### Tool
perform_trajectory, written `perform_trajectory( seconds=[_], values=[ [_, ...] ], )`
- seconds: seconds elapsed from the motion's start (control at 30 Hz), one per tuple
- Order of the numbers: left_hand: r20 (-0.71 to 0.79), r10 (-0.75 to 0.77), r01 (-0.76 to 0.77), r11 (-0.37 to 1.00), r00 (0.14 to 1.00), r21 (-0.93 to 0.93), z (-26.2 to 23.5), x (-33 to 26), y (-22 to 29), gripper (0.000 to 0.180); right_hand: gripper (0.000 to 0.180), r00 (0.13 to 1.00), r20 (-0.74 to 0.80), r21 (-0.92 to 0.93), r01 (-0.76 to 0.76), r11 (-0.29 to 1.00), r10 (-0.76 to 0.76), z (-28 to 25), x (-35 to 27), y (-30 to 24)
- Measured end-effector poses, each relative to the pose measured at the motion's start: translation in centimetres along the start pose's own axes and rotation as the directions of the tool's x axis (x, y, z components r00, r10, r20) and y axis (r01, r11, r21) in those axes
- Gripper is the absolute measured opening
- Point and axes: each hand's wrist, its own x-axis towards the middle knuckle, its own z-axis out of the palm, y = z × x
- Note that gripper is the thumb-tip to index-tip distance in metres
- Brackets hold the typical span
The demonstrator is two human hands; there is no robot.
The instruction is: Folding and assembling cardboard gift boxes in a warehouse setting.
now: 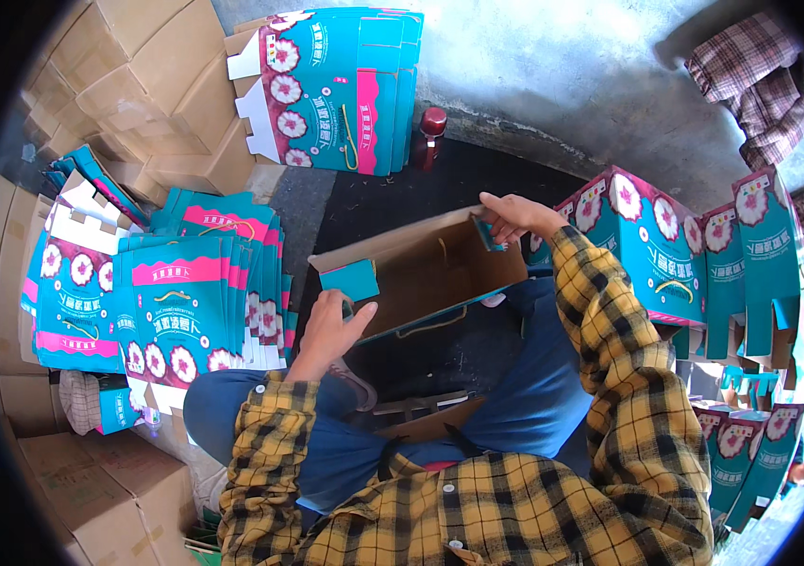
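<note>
A half-folded cardboard gift box (426, 269) lies open above my knees, brown inside, teal outside, with a cord handle along its lower edge. My left hand (326, 330) grips the box's near left corner, next to a raised teal flap (350, 279). My right hand (513, 217) pinches a small teal flap at the box's far right corner. Both sleeves are yellow and black plaid.
Flat teal-and-pink box blanks (190, 307) are stacked at my left, more (341, 90) lean at the far wall. Assembled boxes (695, 250) stand at my right. Brown cartons (152, 90) pile at upper left. A dark red bottle (431, 135) stands beyond the black mat.
</note>
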Motion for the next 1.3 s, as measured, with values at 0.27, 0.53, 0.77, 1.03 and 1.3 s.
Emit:
perform_trajectory(
  seconds=[0.27,0.53,0.77,1.03,1.3],
  values=[
    [0.031,-0.029,0.031,0.997,0.999,-0.068,0.0,-0.1,-1.7,0.048,0.109,0.996,0.091,-0.142,0.000,0.990,0.013,3.5,-0.4,-1.6],
    [0.143,-0.076,0.075,0.997,0.987,0.012,-0.9,0.0,0.4,0.050,0.106,0.987,0.143,0.105,-0.083,0.991,0.068,1.4,0.1,0.5],
    [0.002,-0.102,0.102,0.995,0.995,-0.004,-3.1,-1.9,0.0,0.037,0.119,0.976,0.193,0.019,-0.111,0.994,0.105,-0.5,-0.6,0.9],
    [0.042,-0.021,0.021,1.000,0.999,-0.009,-2.7,-1.0,-0.8,0.044,0.106,0.982,0.145,-0.069,-0.109,0.992,0.118,-1.1,0.6,3.7],
    [0.058,0.066,-0.060,0.993,0.996,-0.102,-2.0,-1.1,-1.7,0.058,0.103,0.995,0.095,0.032,-0.036,0.999,0.033,-0.2,0.7,2.9]
  ],
)
